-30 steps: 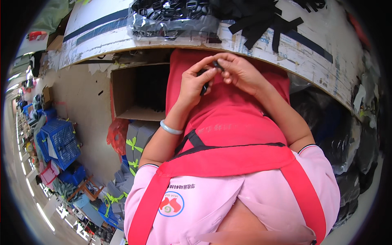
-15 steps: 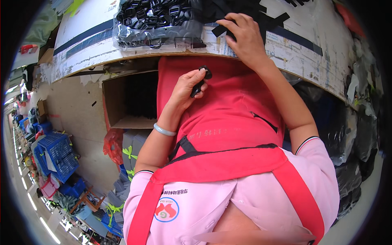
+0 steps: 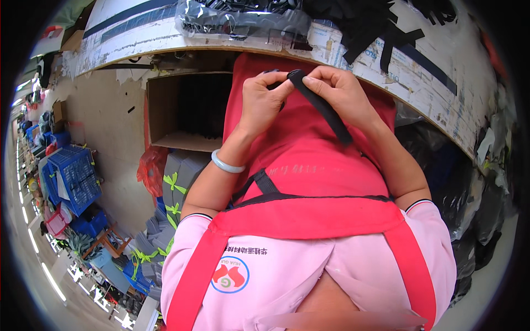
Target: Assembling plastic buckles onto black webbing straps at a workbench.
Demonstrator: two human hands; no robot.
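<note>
My two hands meet over the red apron [image 3: 309, 171], just in front of the table edge. My left hand [image 3: 259, 105] is closed on a black plastic buckle [image 3: 271, 84], mostly hidden by the fingers. In my right hand [image 3: 348, 99], a black webbing strap [image 3: 327, 114] is pinched near its upper end. That end touches my left fingertips, and the rest slants down across the apron. Whether the strap passes through the buckle cannot be made out.
On the table [image 3: 138, 36] lie a clear plastic bag [image 3: 237, 25] of black buckles and a pile of black straps [image 3: 381, 33]. An open cardboard box [image 3: 185, 143] stands under the table at left. Blue crates [image 3: 74, 176] and grey bundles [image 3: 182, 171] are farther left.
My right hand has come from the strap pile down to my left hand, bringing a strap. My left hand has risen slightly with the buckle. The view has shifted.
</note>
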